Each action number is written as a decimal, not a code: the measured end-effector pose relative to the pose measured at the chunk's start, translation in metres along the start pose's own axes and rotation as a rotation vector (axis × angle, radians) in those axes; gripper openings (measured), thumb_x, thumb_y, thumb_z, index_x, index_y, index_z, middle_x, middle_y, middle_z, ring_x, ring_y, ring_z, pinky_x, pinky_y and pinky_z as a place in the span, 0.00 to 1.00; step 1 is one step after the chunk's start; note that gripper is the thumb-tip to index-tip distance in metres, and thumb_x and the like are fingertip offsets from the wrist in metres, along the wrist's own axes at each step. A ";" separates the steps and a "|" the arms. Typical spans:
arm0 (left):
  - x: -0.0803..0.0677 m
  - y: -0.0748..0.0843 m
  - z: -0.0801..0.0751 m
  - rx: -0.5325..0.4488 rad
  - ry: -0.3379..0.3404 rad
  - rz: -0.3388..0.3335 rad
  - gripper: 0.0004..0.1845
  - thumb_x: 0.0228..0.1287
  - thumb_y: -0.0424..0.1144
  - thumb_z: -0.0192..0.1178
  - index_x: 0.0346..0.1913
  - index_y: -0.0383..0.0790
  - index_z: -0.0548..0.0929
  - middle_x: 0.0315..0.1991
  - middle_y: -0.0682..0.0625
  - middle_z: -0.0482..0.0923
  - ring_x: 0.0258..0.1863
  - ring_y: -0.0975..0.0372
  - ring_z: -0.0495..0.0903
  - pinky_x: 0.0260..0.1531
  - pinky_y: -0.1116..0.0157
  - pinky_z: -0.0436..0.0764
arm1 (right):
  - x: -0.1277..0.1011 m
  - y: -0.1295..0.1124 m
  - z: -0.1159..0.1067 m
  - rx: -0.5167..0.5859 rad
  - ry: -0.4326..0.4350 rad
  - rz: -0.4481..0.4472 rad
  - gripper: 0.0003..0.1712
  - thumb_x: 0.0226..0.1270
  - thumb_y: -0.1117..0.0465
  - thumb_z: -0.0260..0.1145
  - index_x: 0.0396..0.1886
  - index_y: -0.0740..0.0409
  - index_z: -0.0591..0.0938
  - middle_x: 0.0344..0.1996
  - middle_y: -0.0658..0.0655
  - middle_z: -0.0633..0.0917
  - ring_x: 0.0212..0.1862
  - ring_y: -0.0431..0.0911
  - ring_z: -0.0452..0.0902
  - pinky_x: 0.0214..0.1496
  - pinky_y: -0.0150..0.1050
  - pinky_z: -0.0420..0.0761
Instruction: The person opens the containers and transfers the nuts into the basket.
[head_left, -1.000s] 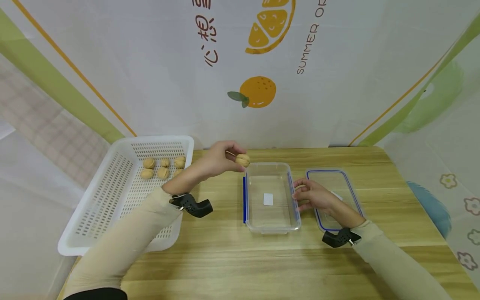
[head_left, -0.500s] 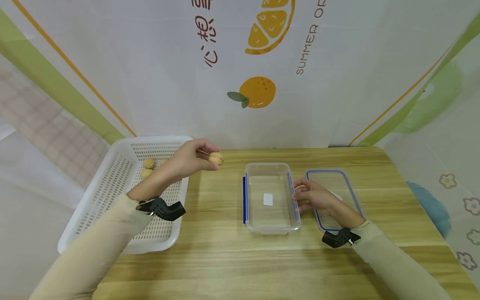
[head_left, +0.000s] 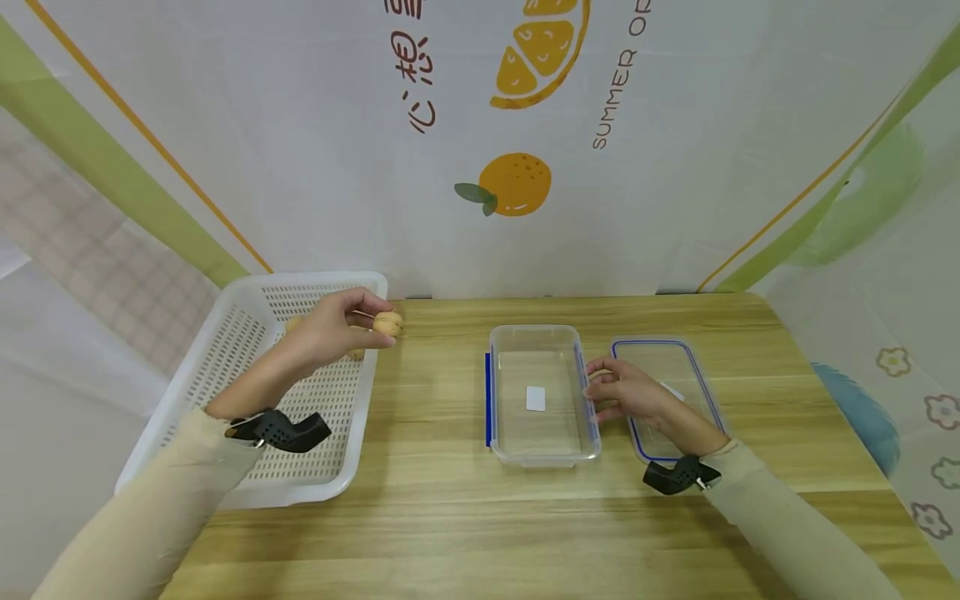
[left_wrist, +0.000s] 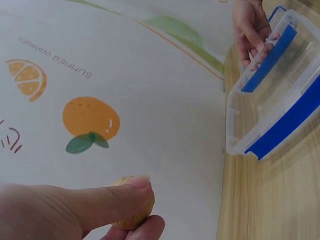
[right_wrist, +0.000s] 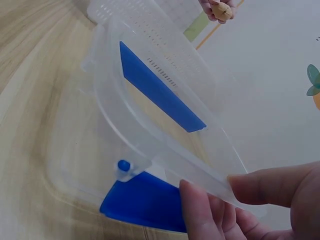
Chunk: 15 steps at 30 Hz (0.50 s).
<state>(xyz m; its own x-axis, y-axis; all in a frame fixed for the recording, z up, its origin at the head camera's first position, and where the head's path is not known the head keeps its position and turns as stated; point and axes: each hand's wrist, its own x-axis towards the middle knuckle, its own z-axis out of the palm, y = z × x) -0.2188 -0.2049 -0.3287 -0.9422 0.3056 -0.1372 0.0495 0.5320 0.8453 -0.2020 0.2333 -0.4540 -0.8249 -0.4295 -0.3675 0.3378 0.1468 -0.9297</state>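
Note:
My left hand (head_left: 330, 329) pinches a walnut (head_left: 388, 323) between thumb and fingers, up by the right rim of a white perforated basket (head_left: 351, 471). In the left wrist view the thumb lies across the held walnut (left_wrist: 142, 214). Inside the basket, parts of other walnuts (head_left: 357, 354) show, mostly hidden behind the left hand. A clear plastic food container (head_left: 546, 458) with blue side latches stands lidless at mid-table. My right hand (head_left: 628, 392) grips its right wall; in the right wrist view the thumb is at the rim and the fingers are outside by a blue latch (right_wrist: 145, 202).
Right of the container lies its clear lid (head_left: 651, 358) with a blue seal, partly under the right hand and forearm. A wooden table (head_left: 450, 533) carries everything. Behind it hangs a white cloth (head_left: 337, 208) printed with oranges.
My left hand has carried the walnut leftward from the container's far left corner to the basket's right rim, covering most of the other walnuts. The right hand stays on the container wall.

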 end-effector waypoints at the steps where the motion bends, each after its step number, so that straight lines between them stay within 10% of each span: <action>1: -0.001 -0.002 -0.002 0.004 0.006 -0.002 0.25 0.63 0.31 0.71 0.60 0.30 0.77 0.58 0.37 0.77 0.56 0.49 0.78 0.42 0.71 0.81 | 0.000 0.000 0.000 0.002 0.002 0.000 0.25 0.72 0.72 0.59 0.63 0.72 0.61 0.34 0.53 0.78 0.37 0.42 0.78 0.40 0.40 0.88; 15: -0.022 -0.043 -0.026 0.035 0.084 -0.037 0.26 0.65 0.34 0.70 0.62 0.27 0.74 0.62 0.34 0.75 0.56 0.49 0.78 0.44 0.73 0.80 | 0.001 0.001 -0.002 0.002 0.002 -0.004 0.23 0.72 0.73 0.59 0.61 0.71 0.62 0.34 0.53 0.79 0.37 0.42 0.79 0.39 0.39 0.88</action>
<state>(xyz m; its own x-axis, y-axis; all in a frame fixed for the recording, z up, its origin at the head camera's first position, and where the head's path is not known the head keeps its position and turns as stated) -0.2089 -0.2552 -0.3489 -0.9680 0.2188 -0.1233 0.0240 0.5695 0.8217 -0.2029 0.2349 -0.4555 -0.8269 -0.4286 -0.3641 0.3356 0.1434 -0.9310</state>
